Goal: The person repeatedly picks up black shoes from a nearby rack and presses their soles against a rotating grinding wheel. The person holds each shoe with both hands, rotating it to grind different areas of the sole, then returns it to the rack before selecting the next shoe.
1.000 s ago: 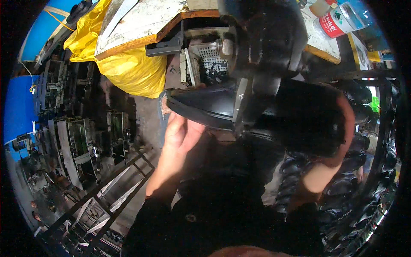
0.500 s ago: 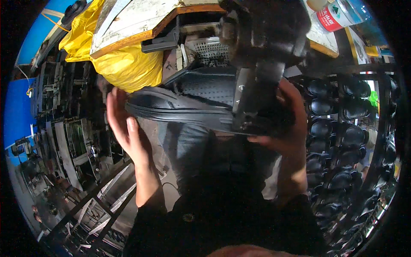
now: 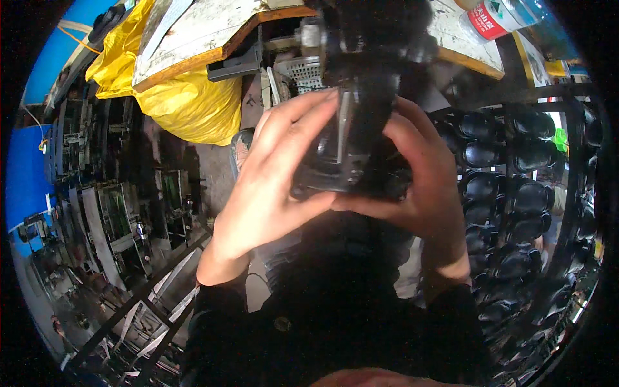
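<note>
A black shoe sits under the dark arm of a machine, held end-on with one rounded end toward me. My left hand wraps its left side, the fingers reaching up beside the machine's column and the thumb along the near edge. From the right my right hand grips the same shoe, fingers curled around the far side and thumb on the near edge. Both thumbs almost meet in front. Most of the shoe is hidden by my hands and the machine, and it looks blurred and dark.
Behind the machine stands a worn white table with a wooden edge. A yellow sack hangs beside it at left; a bottle with a red label is at right. Racked black shoes fill the right side, metal frames the left.
The shoe has swung from lying sideways, toe to the left, to end-on toward me. My left hand, open near the toe before, has moved right and closed around the shoe.
</note>
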A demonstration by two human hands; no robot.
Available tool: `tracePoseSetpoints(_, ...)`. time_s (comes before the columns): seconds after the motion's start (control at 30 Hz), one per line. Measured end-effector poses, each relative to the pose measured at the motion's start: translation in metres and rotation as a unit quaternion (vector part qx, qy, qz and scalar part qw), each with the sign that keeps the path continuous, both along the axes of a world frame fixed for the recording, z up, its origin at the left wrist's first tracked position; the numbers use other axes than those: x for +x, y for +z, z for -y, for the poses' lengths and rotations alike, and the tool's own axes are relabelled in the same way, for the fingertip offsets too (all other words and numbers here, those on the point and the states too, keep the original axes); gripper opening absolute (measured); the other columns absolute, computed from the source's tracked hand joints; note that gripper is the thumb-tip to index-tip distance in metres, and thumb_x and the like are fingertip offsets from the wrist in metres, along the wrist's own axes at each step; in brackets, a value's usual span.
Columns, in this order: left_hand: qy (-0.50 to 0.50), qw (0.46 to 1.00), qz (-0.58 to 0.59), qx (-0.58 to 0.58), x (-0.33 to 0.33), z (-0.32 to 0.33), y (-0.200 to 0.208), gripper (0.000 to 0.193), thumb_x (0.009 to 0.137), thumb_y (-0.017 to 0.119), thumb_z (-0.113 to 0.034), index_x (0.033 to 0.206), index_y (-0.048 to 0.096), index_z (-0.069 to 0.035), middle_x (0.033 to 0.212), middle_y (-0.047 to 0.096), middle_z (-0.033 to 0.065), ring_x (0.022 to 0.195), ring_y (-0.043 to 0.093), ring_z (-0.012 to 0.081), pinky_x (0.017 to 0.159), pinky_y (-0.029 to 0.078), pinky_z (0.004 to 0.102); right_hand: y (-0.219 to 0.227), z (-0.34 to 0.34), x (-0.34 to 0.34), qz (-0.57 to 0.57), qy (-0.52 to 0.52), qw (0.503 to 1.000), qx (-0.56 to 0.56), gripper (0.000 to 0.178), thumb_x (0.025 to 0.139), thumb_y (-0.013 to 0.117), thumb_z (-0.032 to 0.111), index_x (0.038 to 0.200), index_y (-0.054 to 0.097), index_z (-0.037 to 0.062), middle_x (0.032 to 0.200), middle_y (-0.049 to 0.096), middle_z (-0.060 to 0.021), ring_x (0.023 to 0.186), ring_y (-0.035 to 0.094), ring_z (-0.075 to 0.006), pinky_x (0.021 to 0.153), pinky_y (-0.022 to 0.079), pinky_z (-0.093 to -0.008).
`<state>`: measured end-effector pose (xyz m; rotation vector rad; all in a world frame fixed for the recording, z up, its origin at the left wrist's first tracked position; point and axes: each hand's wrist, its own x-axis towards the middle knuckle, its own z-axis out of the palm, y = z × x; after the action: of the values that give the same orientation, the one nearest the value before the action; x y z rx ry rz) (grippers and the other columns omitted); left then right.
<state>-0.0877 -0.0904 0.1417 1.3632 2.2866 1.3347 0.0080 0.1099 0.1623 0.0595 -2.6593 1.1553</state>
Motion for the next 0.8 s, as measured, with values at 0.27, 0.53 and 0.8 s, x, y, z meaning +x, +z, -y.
tracePoseSetpoints(0.27, 0.028, 0.939, 0.286, 0.191, 0.017, -0.005, -0.042, 0.094, 0.059, 0.092, -0.002, 0.140, 0.046, 0.002, 0.140, 0.052, 0.0137, 0.131, 0.049, 0.0244, 0.112, 0.037, 0.0377, -0.039, -0.005, 0.018, -0.045, -0.026, 0.968, -0.244, 0.109, 0.057, 0.093, 0.038, 0.146, 0.039, 0.0041, 0.144, 0.045, -0.0176, 0.128, 0.050, -0.0309, 0.102, 0.044, -0.0416)
tracePoseSetpoints(0.53, 0.055, 0.815, 0.482, 0.316, 0.040, -0.014, -0.067, 0.104, 0.057, 0.091, 0.005, 0.145, 0.036, 0.000, 0.139, 0.051, 0.0141, 0.123, 0.056, 0.0231, 0.097, 0.053, 0.0353, -0.207, -0.007, 0.075, 0.108, -0.037, 0.804, -0.584, 0.093, 0.070, 0.086, 0.009, 0.148, 0.036, 0.0047, 0.148, 0.041, -0.0143, 0.138, 0.039, -0.0263, 0.115, 0.031, -0.0413)
tracePoseSetpoints(0.8, 0.072, 0.762, 0.529, 0.366, 0.049, -0.023, -0.079, 0.100, 0.060, 0.089, 0.005, 0.143, 0.034, -0.004, 0.133, 0.054, 0.0116, 0.117, 0.060, 0.0238, 0.095, 0.055, 0.0386, -0.178, -0.082, 0.096, 0.039, -0.075, 0.931, -0.355, 0.073, 0.074, 0.083, 0.019, 0.136, 0.048, 0.0027, 0.134, 0.054, -0.0113, 0.127, 0.050, -0.0243, 0.108, 0.038, -0.0378)
